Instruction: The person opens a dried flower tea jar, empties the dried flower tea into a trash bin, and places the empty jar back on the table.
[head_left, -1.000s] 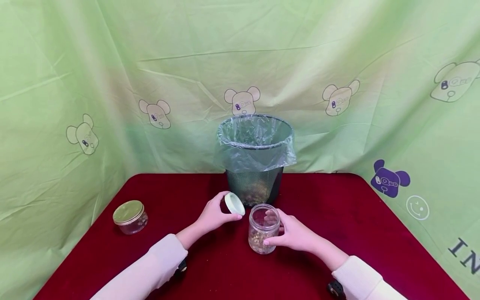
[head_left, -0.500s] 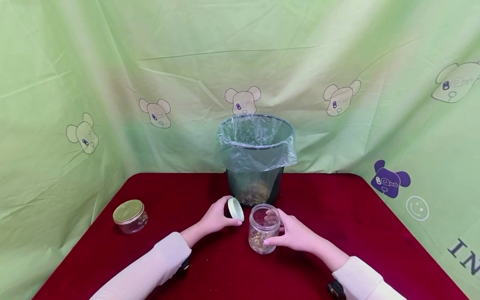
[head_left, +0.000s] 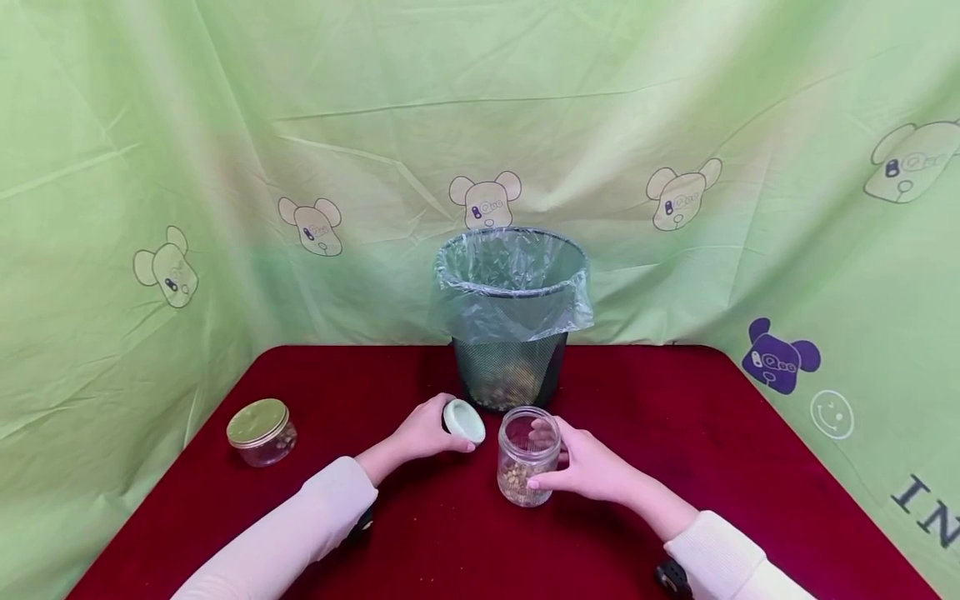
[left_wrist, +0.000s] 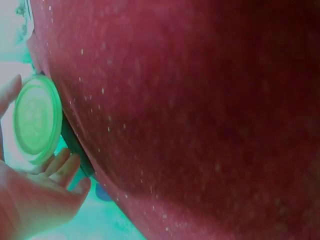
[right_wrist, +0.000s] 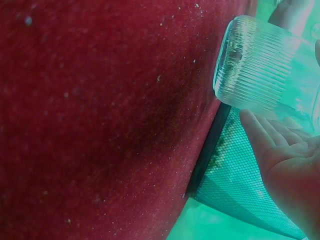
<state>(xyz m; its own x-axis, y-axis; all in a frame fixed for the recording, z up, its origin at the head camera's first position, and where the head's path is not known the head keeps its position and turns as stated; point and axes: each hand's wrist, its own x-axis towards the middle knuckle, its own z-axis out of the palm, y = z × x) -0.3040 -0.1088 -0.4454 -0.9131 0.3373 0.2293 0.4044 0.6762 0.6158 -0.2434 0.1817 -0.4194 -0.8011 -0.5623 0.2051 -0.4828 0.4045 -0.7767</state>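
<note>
My left hand (head_left: 429, 429) holds a round pale green lid (head_left: 464, 422) by its edge, between thumb and fingers. The lid is tilted above the table, to the left of the jar; one of its faces fills the near side of the left wrist view. My right hand (head_left: 588, 462) grips a clear ribbed glass jar (head_left: 517, 454) from its right side, with the thumb in front and fingers behind the glass. The jar stands upright and uncovered on the red cloth, small tan bits lying in its bottom. In the right wrist view the jar's ribbed wall (right_wrist: 260, 65) shows beside the fingers.
A black mesh bin (head_left: 487, 358) lined with a clear plastic bag stands behind the hands, with tan bits low inside. At the left sits a low clear jar (head_left: 266, 450) with a gold lid. Crumbs dot the red tablecloth (head_left: 660, 392); green curtains surround it.
My left hand has come down toward me with the lid and shifted slightly left, turning the lid's angle. My right hand and the glass jar have stayed in place.
</note>
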